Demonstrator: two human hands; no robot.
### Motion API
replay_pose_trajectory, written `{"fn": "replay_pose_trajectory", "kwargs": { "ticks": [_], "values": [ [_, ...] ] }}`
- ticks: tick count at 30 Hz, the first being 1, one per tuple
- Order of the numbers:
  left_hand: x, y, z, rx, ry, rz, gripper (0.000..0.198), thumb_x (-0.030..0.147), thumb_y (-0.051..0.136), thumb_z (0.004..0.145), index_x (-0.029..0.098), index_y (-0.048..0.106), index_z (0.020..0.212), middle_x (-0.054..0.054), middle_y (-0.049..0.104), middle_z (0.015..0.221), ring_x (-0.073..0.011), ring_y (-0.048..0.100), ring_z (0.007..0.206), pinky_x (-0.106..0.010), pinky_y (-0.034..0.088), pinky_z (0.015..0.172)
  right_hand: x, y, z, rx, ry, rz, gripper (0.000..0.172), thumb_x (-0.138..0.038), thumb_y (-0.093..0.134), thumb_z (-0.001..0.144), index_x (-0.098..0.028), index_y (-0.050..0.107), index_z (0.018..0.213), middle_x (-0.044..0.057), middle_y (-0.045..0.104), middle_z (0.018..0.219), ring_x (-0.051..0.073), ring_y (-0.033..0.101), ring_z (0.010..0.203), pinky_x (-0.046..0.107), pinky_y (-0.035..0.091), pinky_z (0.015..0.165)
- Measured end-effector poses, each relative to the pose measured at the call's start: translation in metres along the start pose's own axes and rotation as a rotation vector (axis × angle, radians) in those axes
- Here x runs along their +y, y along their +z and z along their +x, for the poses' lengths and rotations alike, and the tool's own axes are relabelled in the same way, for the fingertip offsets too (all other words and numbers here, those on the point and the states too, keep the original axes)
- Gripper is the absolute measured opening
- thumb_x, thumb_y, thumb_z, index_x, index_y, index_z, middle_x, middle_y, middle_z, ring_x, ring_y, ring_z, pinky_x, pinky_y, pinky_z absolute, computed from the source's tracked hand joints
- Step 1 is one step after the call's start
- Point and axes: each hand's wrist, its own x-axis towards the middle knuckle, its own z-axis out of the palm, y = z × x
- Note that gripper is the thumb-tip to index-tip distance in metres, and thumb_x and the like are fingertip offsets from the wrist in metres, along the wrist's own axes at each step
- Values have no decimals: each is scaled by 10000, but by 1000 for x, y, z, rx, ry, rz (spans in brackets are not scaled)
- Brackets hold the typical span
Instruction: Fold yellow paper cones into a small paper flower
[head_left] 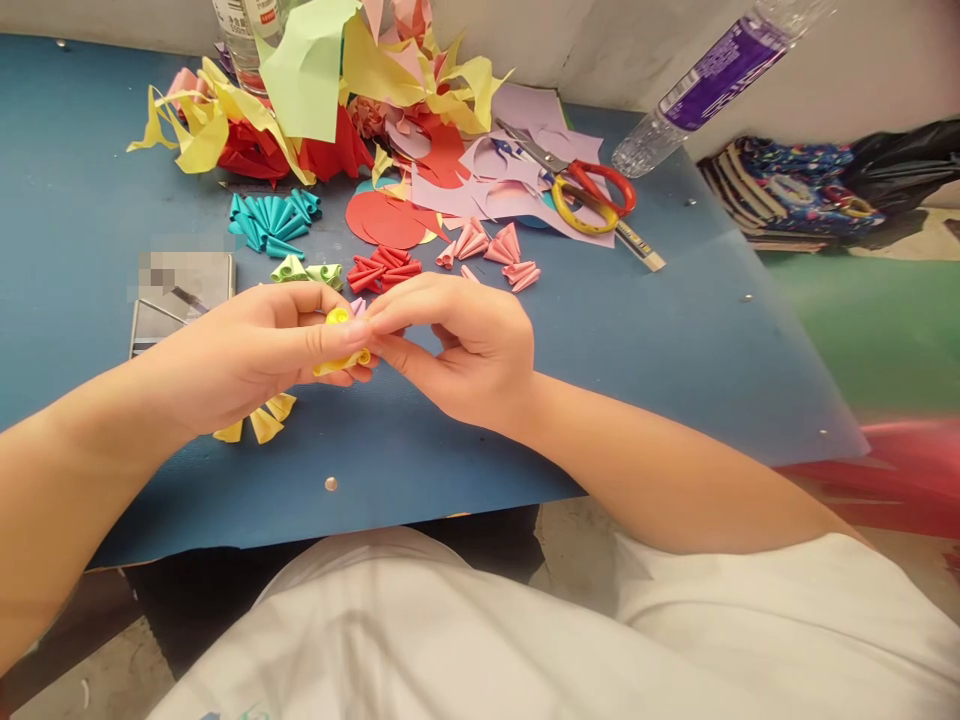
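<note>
Between the thumb and fingers of my left hand (255, 345) is a cluster of rolled yellow paper cones (341, 360), with curled ends showing. My right hand (457, 345) pinches at the cluster's right side; its fingertips meet the left thumb, and what exactly they grip is hidden. Under my left wrist, more yellow paper cones (264, 425) lie on the table. Just beyond the hands sit green cones (306, 271), red cones (382, 269) and a partly covered lilac cone (358, 306). Pink cones (472, 240) and teal cones (274, 220) lie farther back.
Scissors (592, 195) with red and yellow handles rest on lilac paper scraps (517, 190). Red paper circles (385, 218) lie beside them. Yellow scraps (202, 130) pile up around a bottle at the back. Another bottle (705, 85) stands right, a phone (225, 275) left, on the blue table (450, 460).
</note>
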Motion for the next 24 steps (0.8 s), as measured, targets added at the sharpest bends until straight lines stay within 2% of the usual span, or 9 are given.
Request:
{"fn": "replay_pose_trajectory", "kwargs": {
  "ticks": [3,8,10,13,18,20,22,24],
  "values": [
    [-1,0,2,-1,6,-26,501,554,988,770,169,705,921,-26,744,877,-185,712,853,-369,571,877,0,-1,1,-9,-8,-15,110,-94,693,998,-174,739,1057,33,832,976,159,818,930,322,697,853],
    [-2,0,1,22,15,23,388,448,990,767,191,744,922,-31,756,861,-203,721,864,-362,576,873,-1,5,-3,23,43,7,123,-127,681,986,-215,718,1063,-12,808,958,107,786,847,257,692,778],
    [-2,-1,0,26,4,38,344,387,994,744,202,763,918,-39,771,879,-227,738,888,-359,582,858,1,7,-5,32,91,55,120,-145,706,986,-215,699,1084,-17,791,966,92,766,829,240,689,771],
    [-3,-1,0,31,5,80,317,391,980,750,208,778,913,-57,779,898,-255,743,893,-350,577,798,5,7,-6,-11,181,146,70,-202,743,995,-204,709,1057,-2,764,965,98,740,866,250,674,791],
    [-1,-2,0,29,25,61,315,419,971,781,202,778,904,-43,735,870,-219,693,869,-313,544,765,6,4,-4,-114,364,380,139,-339,708,1045,-201,714,1060,15,753,966,111,725,872,268,664,781],
    [0,-2,0,46,33,53,344,443,972,800,195,764,916,-26,705,864,-171,627,821,-277,496,725,4,3,-4,-106,362,390,151,-363,685,1059,-217,715,1086,25,759,999,124,733,888,290,669,794],
    [2,-1,-1,67,32,26,355,464,943,855,187,736,937,-23,698,898,-144,574,812,-264,454,710,2,3,-4,-64,314,294,168,-375,747,1020,-240,709,1112,36,755,1039,141,724,912,307,662,802],
    [3,1,-2,75,35,-46,346,455,918,896,181,714,955,-34,714,964,-150,586,868,-272,456,740,0,4,-5,-7,213,156,296,-381,860,930,-262,684,1136,35,737,1051,153,697,911,313,649,785]
  ]
}}
